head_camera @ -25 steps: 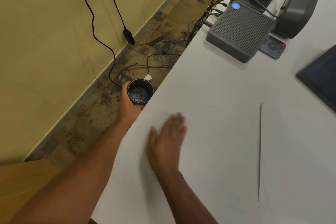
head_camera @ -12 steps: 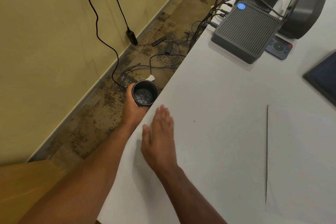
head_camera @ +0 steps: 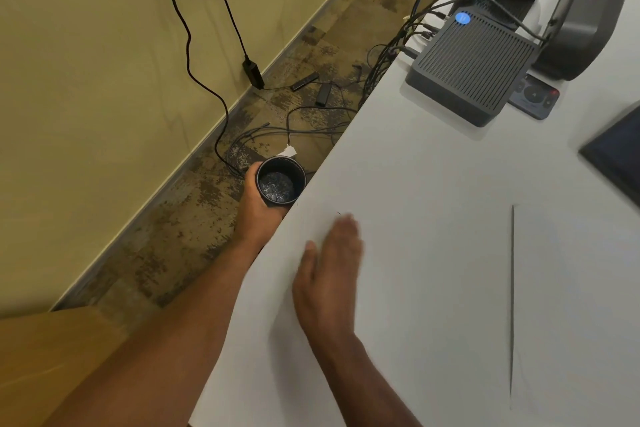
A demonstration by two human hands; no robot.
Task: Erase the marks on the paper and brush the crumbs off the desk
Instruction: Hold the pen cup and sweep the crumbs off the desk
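My left hand [head_camera: 258, 210] wraps a black cup [head_camera: 281, 181] just off the desk [head_camera: 415, 184] edge, rim level with the top, dark crumbs inside. My right hand [head_camera: 330, 274] lies flat on the desk beside the cup, grip released, fingers straight. Paper [head_camera: 571, 305] sits well right of the cup, edge showing
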